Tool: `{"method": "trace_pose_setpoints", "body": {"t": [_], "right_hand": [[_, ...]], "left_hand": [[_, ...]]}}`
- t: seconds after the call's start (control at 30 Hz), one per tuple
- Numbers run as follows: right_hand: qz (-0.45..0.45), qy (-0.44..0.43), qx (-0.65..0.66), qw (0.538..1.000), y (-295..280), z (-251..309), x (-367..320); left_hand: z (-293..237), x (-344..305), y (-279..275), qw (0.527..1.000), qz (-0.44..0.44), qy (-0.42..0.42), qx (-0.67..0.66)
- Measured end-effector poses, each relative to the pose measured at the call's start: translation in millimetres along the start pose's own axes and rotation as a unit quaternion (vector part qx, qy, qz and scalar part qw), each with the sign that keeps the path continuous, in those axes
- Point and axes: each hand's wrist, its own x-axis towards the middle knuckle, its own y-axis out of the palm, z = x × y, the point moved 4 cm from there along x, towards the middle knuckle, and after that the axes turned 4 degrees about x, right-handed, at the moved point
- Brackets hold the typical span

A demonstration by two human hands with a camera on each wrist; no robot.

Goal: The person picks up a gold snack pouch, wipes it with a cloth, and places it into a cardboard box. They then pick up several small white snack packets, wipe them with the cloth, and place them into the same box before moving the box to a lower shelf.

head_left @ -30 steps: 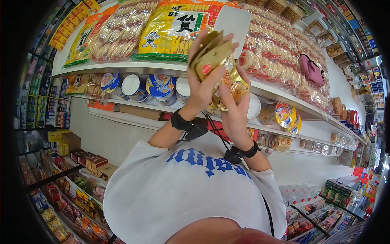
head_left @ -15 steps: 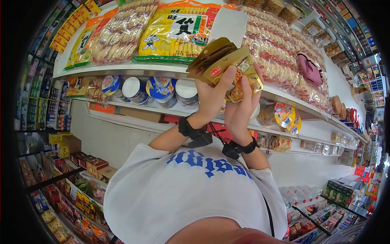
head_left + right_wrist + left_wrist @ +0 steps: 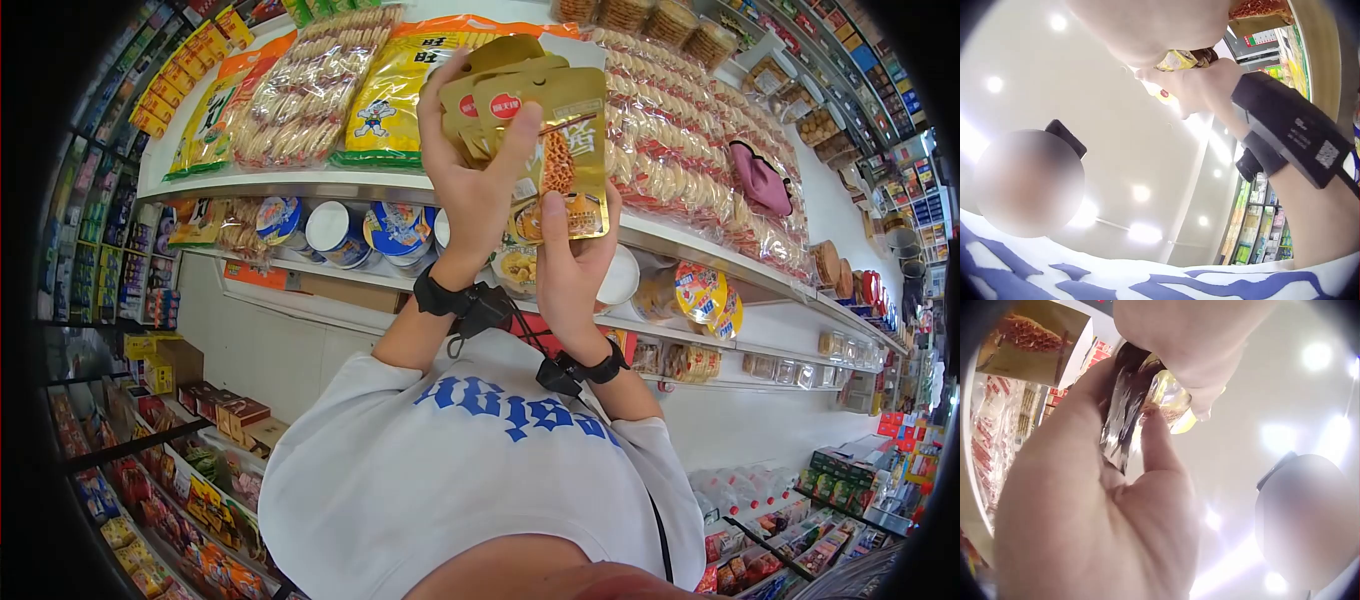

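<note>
My left hand (image 3: 470, 195) holds a fanned stack of gold snack pouches (image 3: 590, 115), its thumb across the front one and its fingers around the left side. From below right, my right hand (image 3: 580, 275) pinches the lower part of the front pouch, with its thumb on the printed face. That face carries a red oval logo and a picture of reddish-brown food. The other pouches overlap behind it, partly hidden. In the left wrist view the shiny pouches (image 3: 1124, 412) show nearly edge-on between the hands. The right wrist view shows only a small bit of the pouches (image 3: 1179, 60).
Behind the hands a white shelf (image 3: 290, 187) bears a yellow rice-cracker bag (image 3: 385, 115) and clear packs of round crackers (image 3: 660, 140). Instant noodle tubs (image 3: 335, 230) stand on the level below. A pink cloth item (image 3: 762, 178) lies on the cracker packs at the right.
The pouches have turned from a tilted fan to a more upright stack, with the front face now towards me. Both hands still hold them; the left has shifted left.
</note>
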Motion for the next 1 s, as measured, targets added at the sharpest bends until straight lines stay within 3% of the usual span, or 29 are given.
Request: {"method": "trace_pose_setpoints", "body": {"t": [0.03,0.23,0.3,0.4,0.5,0.6,0.7,0.8,0.9,0.93,1.0], "right_hand": [[-0.002,-0.011,0.008,1.000,1,-1,1],[-0.043,-0.046,0.050,0.997,-2,-14,7],[-0.050,-0.034,0.066,0.996,-3,-18,9],[-0.056,-0.019,-0.024,0.998,-6,-23,4],[-0.068,-0.034,0.000,0.997,-2,-19,4],[-0.069,-0.108,-0.022,0.991,4,-10,5],[-0.070,-0.125,-0.038,0.989,5,-9,4],[-0.044,-0.128,-0.077,0.988,-3,-12,3],[0.051,-0.150,-0.148,0.976,-4,-4,13],[0.065,-0.131,-0.198,0.969,-3,-1,16],[0.084,-0.018,-0.093,0.992,1,2,15]], "left_hand": [[0,3,1,1.000,0.009,-0.027,-0.009],[2,-9,6,0.999,-0.053,0.003,0.005],[8,-6,4,0.999,-0.027,0.002,0.034],[12,-8,3,0.998,-0.019,-0.010,0.052],[14,-12,6,0.999,-0.030,-0.037,0.014],[13,-23,13,0.999,-0.035,-0.029,0.011],[12,-24,15,0.999,-0.028,-0.035,0.005],[15,-20,12,0.997,-0.017,-0.067,-0.016],[19,-7,-1,0.998,-0.015,-0.068,0.007],[19,-3,-5,0.998,-0.014,-0.063,0.021],[19,2,-10,0.995,-0.008,-0.095,-0.033]]}}
